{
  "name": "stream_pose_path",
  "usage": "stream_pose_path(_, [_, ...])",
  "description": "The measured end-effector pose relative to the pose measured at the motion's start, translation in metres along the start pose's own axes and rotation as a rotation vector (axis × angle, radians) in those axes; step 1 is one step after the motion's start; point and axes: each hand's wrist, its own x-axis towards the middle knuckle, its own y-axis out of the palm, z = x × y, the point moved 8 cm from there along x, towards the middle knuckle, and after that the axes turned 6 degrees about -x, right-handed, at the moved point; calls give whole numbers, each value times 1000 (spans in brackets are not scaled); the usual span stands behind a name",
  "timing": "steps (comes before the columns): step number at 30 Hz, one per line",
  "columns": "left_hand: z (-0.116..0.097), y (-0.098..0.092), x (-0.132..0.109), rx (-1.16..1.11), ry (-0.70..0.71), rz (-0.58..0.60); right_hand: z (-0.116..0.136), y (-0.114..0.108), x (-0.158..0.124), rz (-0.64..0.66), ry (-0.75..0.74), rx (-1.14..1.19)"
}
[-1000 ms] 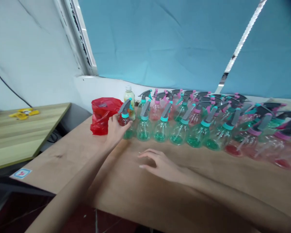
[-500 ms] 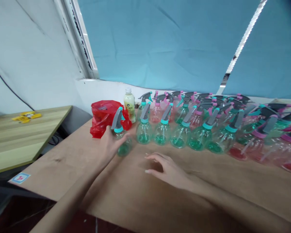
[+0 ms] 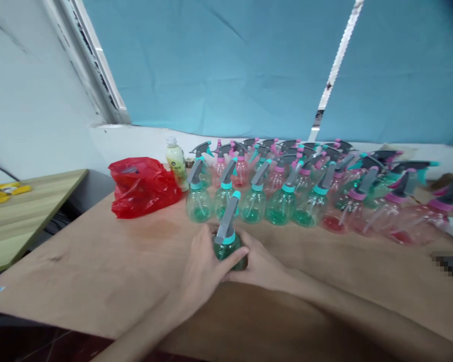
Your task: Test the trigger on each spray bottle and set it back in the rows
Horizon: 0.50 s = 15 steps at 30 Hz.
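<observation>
A green spray bottle (image 3: pixel 228 246) with a grey trigger head and turquoise collar is upright in front of me, between both hands. My left hand (image 3: pixel 207 264) is closed round its left side, the thumb across the front. From the right, my right hand (image 3: pixel 258 264) wraps the lower body, with its far fingers partly hidden behind the bottle. Just beyond stands a front row of green spray bottles (image 3: pixel 252 206). Further right the row continues with pink spray bottles (image 3: pixel 337 216).
Left of the rows lies a crumpled red plastic bag (image 3: pixel 145 188), beside a drink bottle (image 3: pixel 176 163) with a white cap. More spray bottles crowd behind the front row. A second wooden table (image 3: pixel 33 211) at the left carries yellow items (image 3: pixel 7 191). A blue covering (image 3: pixel 226 70) hangs behind.
My left hand has brought the green spray bottle from beside the red bag to the middle front. My right hand, empty before, has closed on it too. The view has turned right.
</observation>
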Motion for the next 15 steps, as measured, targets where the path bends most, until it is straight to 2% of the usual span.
stream_pose_path(3, [-13,21,5,20,-8,71,-5,-18,-11,-42,-8,3])
stream_pose_path(6, [-34,32,16,-2,37,96,-11,-32,-22,-49,10,-5])
stream_pose_path(11, [-65,56,35,-155,161,191,-15,-48,-33,5,-2,-45])
stream_pose_path(15, [-78,83,45,-304,199,302,-11,-63,-39,6,-54,-69])
